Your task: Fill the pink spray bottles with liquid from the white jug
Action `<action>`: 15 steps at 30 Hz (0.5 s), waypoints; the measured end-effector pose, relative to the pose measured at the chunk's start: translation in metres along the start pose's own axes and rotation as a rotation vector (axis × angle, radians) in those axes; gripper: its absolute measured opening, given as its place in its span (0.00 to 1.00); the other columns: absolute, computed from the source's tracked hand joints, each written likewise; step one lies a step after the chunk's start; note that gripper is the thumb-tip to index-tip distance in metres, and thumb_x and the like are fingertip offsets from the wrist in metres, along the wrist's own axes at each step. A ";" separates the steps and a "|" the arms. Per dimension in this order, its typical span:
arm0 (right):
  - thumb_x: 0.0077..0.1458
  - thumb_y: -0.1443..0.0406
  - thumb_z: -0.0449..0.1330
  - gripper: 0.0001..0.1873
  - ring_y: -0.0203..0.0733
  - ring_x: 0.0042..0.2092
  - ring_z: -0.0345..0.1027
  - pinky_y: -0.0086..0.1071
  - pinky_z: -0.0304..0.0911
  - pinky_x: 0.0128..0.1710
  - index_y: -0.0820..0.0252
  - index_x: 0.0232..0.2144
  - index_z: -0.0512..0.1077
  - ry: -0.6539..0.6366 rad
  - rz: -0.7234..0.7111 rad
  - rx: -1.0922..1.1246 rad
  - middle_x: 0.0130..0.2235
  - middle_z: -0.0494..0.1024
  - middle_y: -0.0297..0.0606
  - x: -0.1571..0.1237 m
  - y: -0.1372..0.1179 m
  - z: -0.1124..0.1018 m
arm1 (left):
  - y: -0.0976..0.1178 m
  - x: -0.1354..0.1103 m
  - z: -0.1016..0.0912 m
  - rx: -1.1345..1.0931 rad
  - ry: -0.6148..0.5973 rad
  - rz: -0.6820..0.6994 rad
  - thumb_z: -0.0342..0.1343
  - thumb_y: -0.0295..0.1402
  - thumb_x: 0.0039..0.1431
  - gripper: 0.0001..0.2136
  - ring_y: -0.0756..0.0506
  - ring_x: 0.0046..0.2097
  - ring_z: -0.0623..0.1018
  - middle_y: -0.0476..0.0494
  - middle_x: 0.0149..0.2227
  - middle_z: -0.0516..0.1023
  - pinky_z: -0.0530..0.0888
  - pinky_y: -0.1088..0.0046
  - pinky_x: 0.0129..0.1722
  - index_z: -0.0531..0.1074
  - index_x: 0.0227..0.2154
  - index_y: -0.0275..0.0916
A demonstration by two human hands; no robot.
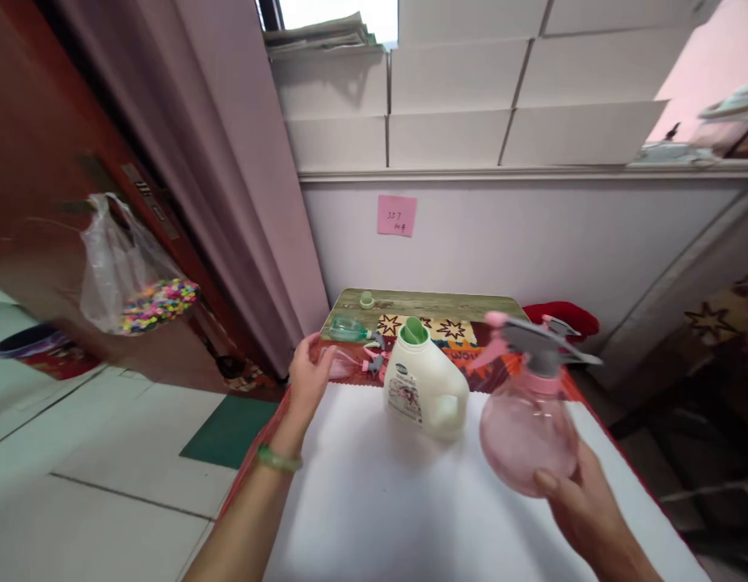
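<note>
My right hand (583,505) holds a pink spray bottle (527,432) with a grey and pink trigger head, lifted above the white sheet (374,501) on the table. My left hand (310,373) reaches to the table's left side and closes around a second pink spray bottle (343,364) that lies on its side. A green bead bracelet circles that wrist. A cream detergent jug (425,388) with an open green spout stands upright between my hands.
A green spray bottle (348,329) lies behind on the patterned cloth, and a small green cap (366,301) sits on the wooden tabletop's far edge. A pink note (396,215) is stuck on the wall. A bag of coloured beads (137,283) hangs on the door at left.
</note>
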State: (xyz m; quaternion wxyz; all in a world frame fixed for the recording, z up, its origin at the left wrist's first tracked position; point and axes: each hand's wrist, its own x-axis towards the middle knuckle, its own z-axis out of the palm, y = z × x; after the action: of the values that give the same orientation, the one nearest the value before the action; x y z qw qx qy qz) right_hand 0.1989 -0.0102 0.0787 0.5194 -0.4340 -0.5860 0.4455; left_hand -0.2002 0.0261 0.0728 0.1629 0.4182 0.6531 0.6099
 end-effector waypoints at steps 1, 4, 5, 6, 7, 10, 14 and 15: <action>0.41 0.44 0.70 0.49 0.66 0.56 0.72 0.51 0.70 0.51 0.58 0.62 0.65 -0.109 0.094 0.188 0.58 0.74 0.56 -0.007 -0.007 0.011 | 0.018 -0.017 0.002 -0.044 -0.014 0.022 0.62 0.47 0.58 0.23 0.36 0.57 0.74 0.35 0.53 0.75 0.66 0.55 0.60 0.70 0.51 0.39; 0.37 0.47 0.73 0.49 0.63 0.58 0.70 0.51 0.67 0.55 0.55 0.60 0.66 -0.342 0.270 0.591 0.58 0.75 0.51 -0.019 -0.031 0.044 | 0.071 -0.068 0.010 -0.177 -0.225 0.032 0.56 0.47 0.63 0.16 0.39 0.47 0.80 0.38 0.42 0.81 0.73 0.60 0.53 0.77 0.41 0.39; 0.37 0.48 0.73 0.48 0.62 0.58 0.69 0.51 0.66 0.56 0.54 0.60 0.66 -0.408 0.304 0.671 0.57 0.75 0.49 -0.021 -0.039 0.054 | 0.086 -0.083 0.013 -0.318 -0.426 -0.016 0.57 0.47 0.64 0.17 0.39 0.47 0.80 0.37 0.43 0.82 0.73 0.60 0.53 0.78 0.42 0.38; 0.37 0.49 0.74 0.47 0.61 0.58 0.69 0.51 0.66 0.56 0.54 0.59 0.67 -0.467 0.337 0.738 0.56 0.76 0.48 -0.023 -0.044 0.062 | 0.099 -0.095 0.017 -0.446 -0.607 -0.062 0.58 0.47 0.63 0.18 0.37 0.50 0.80 0.35 0.46 0.82 0.72 0.59 0.54 0.78 0.46 0.38; 0.37 0.50 0.74 0.46 0.60 0.57 0.70 0.51 0.67 0.55 0.54 0.58 0.67 -0.525 0.376 0.789 0.54 0.77 0.47 -0.025 -0.047 0.070 | 0.110 -0.106 0.020 -0.534 -0.733 -0.092 0.58 0.49 0.63 0.21 0.36 0.52 0.79 0.33 0.49 0.81 0.72 0.58 0.55 0.78 0.48 0.37; 0.42 0.48 0.71 0.40 0.58 0.52 0.74 0.48 0.73 0.45 0.57 0.55 0.69 -0.705 0.521 0.939 0.49 0.79 0.48 -0.033 -0.038 0.084 | 0.130 -0.125 0.029 -0.712 -0.913 -0.200 0.57 0.52 0.62 0.24 0.34 0.51 0.79 0.31 0.52 0.80 0.74 0.57 0.51 0.78 0.52 0.38; 0.43 0.38 0.64 0.45 0.55 0.44 0.76 0.39 0.75 0.31 0.65 0.53 0.69 -0.988 0.678 1.142 0.45 0.79 0.52 -0.046 -0.004 0.097 | 0.136 -0.134 0.031 -0.965 -0.964 -0.270 0.59 0.47 0.62 0.21 0.34 0.51 0.80 0.31 0.49 0.82 0.73 0.54 0.54 0.79 0.48 0.36; 0.41 0.35 0.63 0.48 0.54 0.43 0.77 0.39 0.75 0.29 0.65 0.53 0.69 -1.044 0.698 1.169 0.44 0.79 0.52 -0.048 0.002 0.099 | 0.135 -0.135 0.031 -1.002 -0.982 -0.287 0.60 0.46 0.61 0.20 0.34 0.50 0.81 0.32 0.48 0.82 0.73 0.53 0.55 0.79 0.48 0.36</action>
State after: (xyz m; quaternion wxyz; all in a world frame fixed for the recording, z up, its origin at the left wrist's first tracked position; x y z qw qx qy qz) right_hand 0.1044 -0.0636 0.0595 0.1564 0.0085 -0.2593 0.9530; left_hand -0.0498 -0.0670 0.1526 0.6892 0.4293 0.1943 0.5505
